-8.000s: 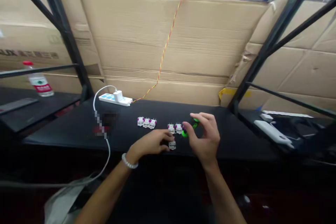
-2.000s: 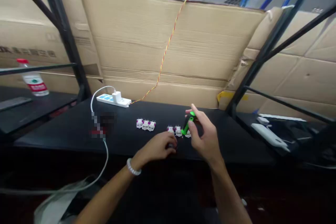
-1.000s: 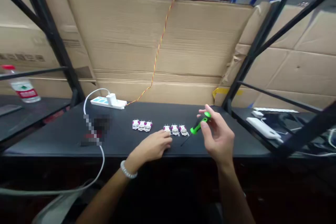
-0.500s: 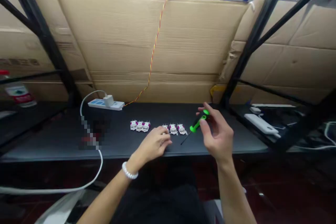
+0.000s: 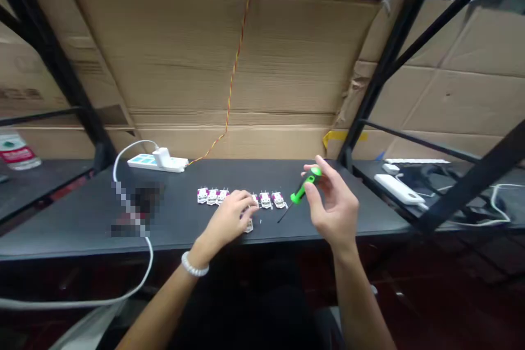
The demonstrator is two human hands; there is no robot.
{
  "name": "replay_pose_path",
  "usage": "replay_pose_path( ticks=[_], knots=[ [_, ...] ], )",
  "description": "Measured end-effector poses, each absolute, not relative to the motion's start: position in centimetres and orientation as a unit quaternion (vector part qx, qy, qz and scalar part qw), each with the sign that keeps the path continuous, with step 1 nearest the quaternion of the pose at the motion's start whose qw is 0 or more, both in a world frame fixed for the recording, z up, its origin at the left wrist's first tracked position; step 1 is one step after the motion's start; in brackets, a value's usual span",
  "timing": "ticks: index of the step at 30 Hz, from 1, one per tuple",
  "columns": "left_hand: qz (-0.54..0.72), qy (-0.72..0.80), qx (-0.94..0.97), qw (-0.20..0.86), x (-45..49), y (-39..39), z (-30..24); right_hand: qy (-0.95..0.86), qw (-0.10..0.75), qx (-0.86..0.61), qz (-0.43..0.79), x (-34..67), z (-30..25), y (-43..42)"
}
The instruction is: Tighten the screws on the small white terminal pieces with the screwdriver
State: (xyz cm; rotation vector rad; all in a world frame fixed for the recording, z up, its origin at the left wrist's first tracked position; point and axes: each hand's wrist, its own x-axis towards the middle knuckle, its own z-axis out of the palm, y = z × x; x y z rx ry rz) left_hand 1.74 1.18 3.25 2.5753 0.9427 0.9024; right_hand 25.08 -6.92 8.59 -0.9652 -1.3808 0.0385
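Observation:
In my right hand (image 5: 334, 205) is a screwdriver (image 5: 305, 186) with a green and black handle, its thin dark shaft slanting down and left towards the table. My left hand (image 5: 229, 213) is low over the table, fingers bent around a small white part (image 5: 248, 226) that shows just below the fingertips. Beyond that hand lie similar small white parts with purple bits: a group of three (image 5: 212, 196) on its left, and more to its right, including one (image 5: 266, 200) and an end one (image 5: 279, 200) near the screwdriver tip. The left fingers partly cover the row.
A white power strip (image 5: 176, 164) with a plug lies at the back left of the dark table (image 5: 180, 229). A white cable (image 5: 151, 262) loops over the front edge. Cardboard (image 5: 184, 65) walls the back, and black metal posts (image 5: 394, 54) stand at both sides.
The view has shifted slightly. My left hand has moved a little left, and a small white part now shows under its fingers. The screwdriver stays in my right hand.

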Motion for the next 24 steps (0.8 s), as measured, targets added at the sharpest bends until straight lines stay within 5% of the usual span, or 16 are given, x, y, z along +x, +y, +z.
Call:
replay_pose_path(
  ticks=[8, 24],
  knots=[
    [0.202, 0.24, 0.92, 0.234, -2.7, 2.3, 4.2, -0.598, 0.691, -0.396, 0.092, 23.3, 7.6, -5.2],
    [0.215, 0.217, 0.915, 0.262, -2.2, 3.3, 2.9, -0.611, 0.682, -0.388, 0.105, 20.4, 5.7, -4.2]
  ],
)
